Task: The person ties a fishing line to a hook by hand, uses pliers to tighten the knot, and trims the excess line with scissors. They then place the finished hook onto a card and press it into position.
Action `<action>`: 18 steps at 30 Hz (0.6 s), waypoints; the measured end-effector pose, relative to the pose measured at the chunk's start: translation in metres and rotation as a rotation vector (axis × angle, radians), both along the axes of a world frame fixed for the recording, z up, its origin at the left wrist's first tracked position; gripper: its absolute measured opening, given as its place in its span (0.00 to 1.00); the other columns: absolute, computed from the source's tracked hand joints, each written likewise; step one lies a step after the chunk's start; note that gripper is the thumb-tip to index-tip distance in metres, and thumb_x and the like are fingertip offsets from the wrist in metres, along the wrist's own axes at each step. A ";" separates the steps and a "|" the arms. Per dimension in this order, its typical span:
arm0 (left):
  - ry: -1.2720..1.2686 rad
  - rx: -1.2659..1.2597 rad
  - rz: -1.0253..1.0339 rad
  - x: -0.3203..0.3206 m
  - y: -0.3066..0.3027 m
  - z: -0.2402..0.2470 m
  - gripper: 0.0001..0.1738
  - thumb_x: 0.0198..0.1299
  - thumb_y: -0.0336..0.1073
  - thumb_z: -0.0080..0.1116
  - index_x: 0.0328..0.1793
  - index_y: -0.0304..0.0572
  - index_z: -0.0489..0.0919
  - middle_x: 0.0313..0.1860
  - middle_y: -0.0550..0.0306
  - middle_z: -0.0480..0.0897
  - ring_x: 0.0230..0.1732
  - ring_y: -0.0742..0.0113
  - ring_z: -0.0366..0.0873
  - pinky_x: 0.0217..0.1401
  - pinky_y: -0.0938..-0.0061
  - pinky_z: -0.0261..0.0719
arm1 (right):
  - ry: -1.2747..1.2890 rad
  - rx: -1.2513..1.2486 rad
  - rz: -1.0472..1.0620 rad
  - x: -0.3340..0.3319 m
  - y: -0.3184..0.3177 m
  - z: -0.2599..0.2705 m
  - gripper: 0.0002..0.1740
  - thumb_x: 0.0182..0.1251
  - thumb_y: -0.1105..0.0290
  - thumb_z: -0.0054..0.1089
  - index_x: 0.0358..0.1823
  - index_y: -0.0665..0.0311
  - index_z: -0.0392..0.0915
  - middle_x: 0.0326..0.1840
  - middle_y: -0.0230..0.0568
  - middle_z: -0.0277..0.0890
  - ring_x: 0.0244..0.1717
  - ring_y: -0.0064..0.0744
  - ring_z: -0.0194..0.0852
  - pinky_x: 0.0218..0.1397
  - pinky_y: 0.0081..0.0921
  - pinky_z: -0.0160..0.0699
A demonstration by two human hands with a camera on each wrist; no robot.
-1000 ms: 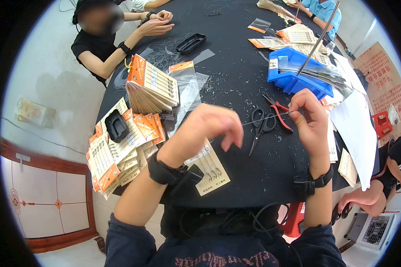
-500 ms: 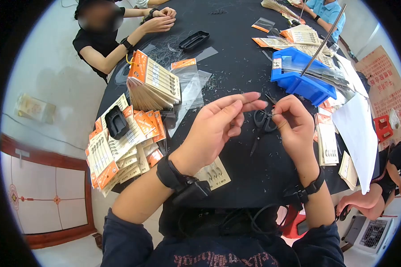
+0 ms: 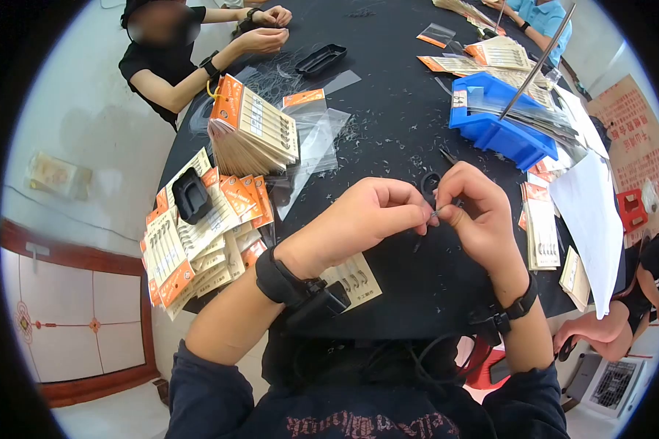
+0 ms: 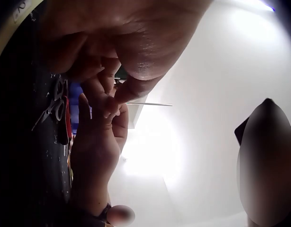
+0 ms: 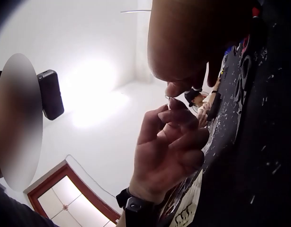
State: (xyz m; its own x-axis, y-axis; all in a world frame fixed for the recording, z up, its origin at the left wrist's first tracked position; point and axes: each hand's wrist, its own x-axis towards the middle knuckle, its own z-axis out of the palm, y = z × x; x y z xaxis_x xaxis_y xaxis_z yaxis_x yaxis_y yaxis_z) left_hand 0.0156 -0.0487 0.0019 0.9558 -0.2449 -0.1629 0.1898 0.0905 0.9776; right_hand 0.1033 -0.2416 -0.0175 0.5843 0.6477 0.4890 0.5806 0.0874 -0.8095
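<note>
In the head view the left hand [image 3: 377, 216] and the right hand [image 3: 479, 212] meet fingertip to fingertip above the table. Between them they pinch a thin line [image 5: 169, 100], of which a small loop shows in the right wrist view; its full shape is too small to tell. Behind and beneath the fingers lie black scissors [image 4: 56, 105], partly hidden in the head view. Red-handled pliers [image 4: 65, 124] are beside them. A card with hooks [image 3: 360, 282] lies under the left wrist, partly covered by it.
Stacked hook cards [image 3: 172, 252] with a small black tray [image 3: 192, 196] lie at left, a fanned card bundle [image 3: 252, 128] behind. A blue bin [image 3: 501, 135] and white paper [image 3: 582, 212] are at right. Another person [image 3: 165, 66] sits across at far left.
The left hand turned over, its extended fingers curling in to pinch beside the right fingertips. The right hand moved left from over the pliers, and the stretched strand between the hands shortened.
</note>
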 end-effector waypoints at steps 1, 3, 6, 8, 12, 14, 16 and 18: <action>0.019 0.007 -0.006 0.000 0.001 0.002 0.09 0.65 0.39 0.60 0.42 0.42 0.84 0.36 0.68 0.83 0.32 0.87 0.69 0.32 0.89 0.63 | 0.014 -0.011 0.008 0.000 0.000 0.000 0.08 0.51 0.83 0.64 0.29 0.67 0.74 0.32 0.37 0.73 0.36 0.31 0.72 0.41 0.25 0.69; 0.018 -0.037 -0.014 -0.001 0.000 -0.002 0.07 0.65 0.36 0.60 0.41 0.40 0.83 0.36 0.66 0.83 0.36 0.85 0.73 0.38 0.87 0.68 | 0.085 -0.024 0.033 -0.002 0.000 0.002 0.07 0.53 0.82 0.65 0.30 0.68 0.74 0.32 0.36 0.73 0.36 0.30 0.72 0.41 0.25 0.69; -0.015 -0.148 -0.017 0.000 -0.002 -0.013 0.05 0.64 0.32 0.61 0.40 0.38 0.81 0.38 0.63 0.83 0.41 0.80 0.77 0.48 0.84 0.73 | 0.191 -0.037 0.067 -0.004 0.000 0.005 0.06 0.55 0.81 0.65 0.30 0.67 0.75 0.32 0.36 0.73 0.36 0.30 0.71 0.42 0.25 0.70; 0.003 -0.162 -0.018 0.000 -0.002 -0.011 0.04 0.64 0.30 0.61 0.39 0.37 0.81 0.39 0.61 0.83 0.44 0.77 0.78 0.53 0.81 0.74 | 0.178 -0.055 0.063 -0.003 -0.002 0.005 0.06 0.56 0.80 0.65 0.30 0.67 0.75 0.33 0.35 0.74 0.36 0.29 0.72 0.42 0.24 0.70; -0.027 -0.143 0.008 -0.001 -0.003 -0.012 0.05 0.66 0.33 0.61 0.40 0.39 0.81 0.37 0.63 0.82 0.41 0.80 0.77 0.48 0.83 0.73 | 0.001 -0.069 0.017 0.002 -0.003 0.005 0.06 0.55 0.80 0.67 0.31 0.66 0.77 0.34 0.36 0.75 0.38 0.29 0.73 0.43 0.25 0.71; -0.016 -0.116 0.024 -0.002 -0.003 -0.008 0.06 0.66 0.34 0.61 0.40 0.40 0.81 0.36 0.65 0.82 0.39 0.82 0.75 0.45 0.85 0.71 | -0.004 -0.033 -0.029 0.002 -0.002 0.003 0.07 0.54 0.79 0.68 0.31 0.66 0.78 0.35 0.36 0.76 0.38 0.30 0.74 0.43 0.25 0.72; -0.026 -0.107 0.032 -0.002 -0.002 -0.008 0.06 0.67 0.36 0.60 0.40 0.42 0.81 0.35 0.66 0.82 0.37 0.84 0.73 0.40 0.86 0.68 | 0.012 -0.005 -0.042 0.002 -0.002 0.004 0.08 0.53 0.79 0.70 0.31 0.66 0.78 0.34 0.37 0.75 0.38 0.30 0.74 0.43 0.25 0.72; -0.024 -0.099 0.035 -0.002 -0.002 -0.008 0.07 0.67 0.37 0.60 0.40 0.43 0.81 0.34 0.68 0.81 0.35 0.86 0.72 0.36 0.87 0.65 | 0.010 0.002 -0.047 0.002 -0.002 0.003 0.09 0.52 0.78 0.71 0.31 0.66 0.78 0.34 0.37 0.75 0.38 0.31 0.75 0.43 0.26 0.72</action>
